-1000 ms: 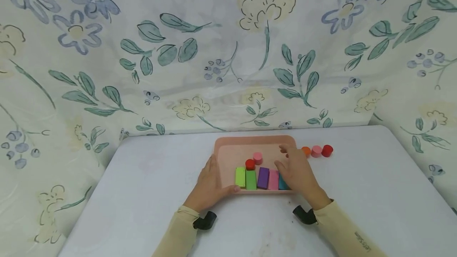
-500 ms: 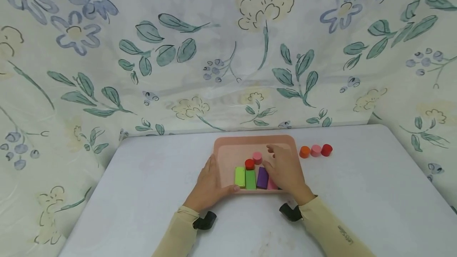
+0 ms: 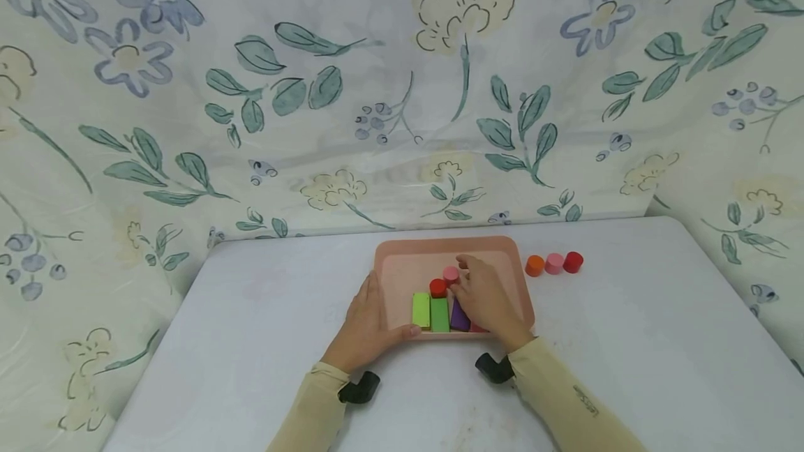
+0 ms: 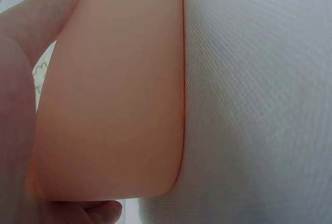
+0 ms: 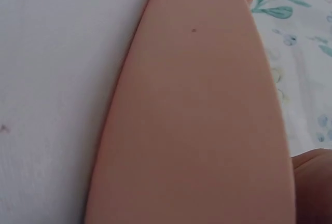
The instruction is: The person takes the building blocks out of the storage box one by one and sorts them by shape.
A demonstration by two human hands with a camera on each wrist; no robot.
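A shallow pink tray (image 3: 411, 264) lies on the table. My left hand (image 3: 361, 326) holds its near left corner, fingers along the left side and thumb at the front rim. Over the tray's right part is my right hand (image 3: 488, 298), thumb and index finger spread beside a pink cylinder (image 3: 450, 274). A red cylinder (image 3: 437, 288) sits just left of that. Along the tray's front stand a lime block (image 3: 421, 310), a green block (image 3: 440, 314) and a purple block (image 3: 460, 317), the last partly covered by the right hand. The wrist views show mainly the tray's outer wall (image 4: 119, 105).
Right of the tray, an orange cylinder (image 3: 534, 266), a pink one and a red cylinder (image 3: 573, 262) stand in a row on the white table (image 3: 289, 284). A flowered cloth (image 3: 377, 89) hangs behind and at both sides.
My right hand has moved left across the tray to the pink cylinder, covering the pink and blue blocks and uncovering the orange cylinder. My left hand stays at the tray's corner.
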